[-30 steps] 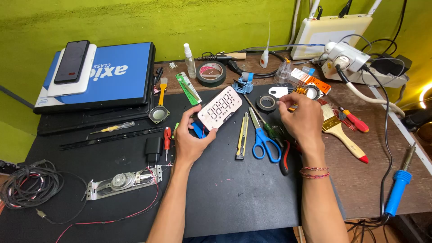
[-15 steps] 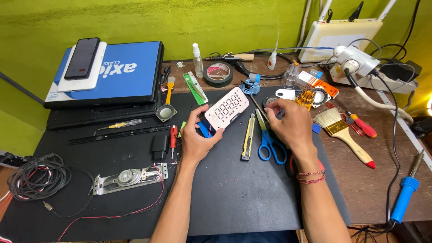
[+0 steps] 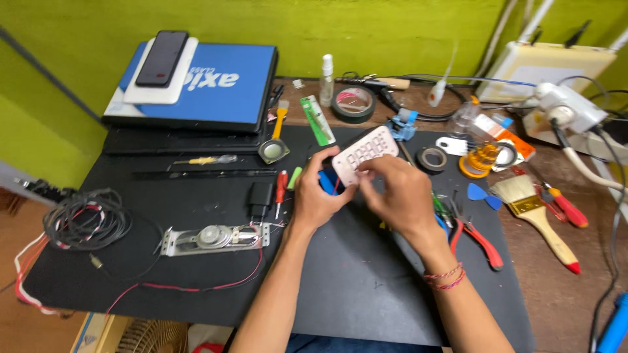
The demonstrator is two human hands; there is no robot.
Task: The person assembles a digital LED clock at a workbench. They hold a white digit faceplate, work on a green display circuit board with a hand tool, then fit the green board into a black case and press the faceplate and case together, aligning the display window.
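A small pink digital clock with a segment display is held tilted above the black mat. My left hand grips its lower left edge, with a blue object partly hidden in the palm. My right hand has come onto the clock's lower right edge, fingers curled against it. Blue-handled scissors lie hidden under my right hand.
Red pliers, a paintbrush, tape rolls, a screwdriver, a black adapter, a speaker bar with red wires and a coiled cable lie around. A blue box with a phone sits at the back.
My right hand moved left from the tools by the scissors onto the clock. The left hand kept holding the clock. The camera view shifted slightly.
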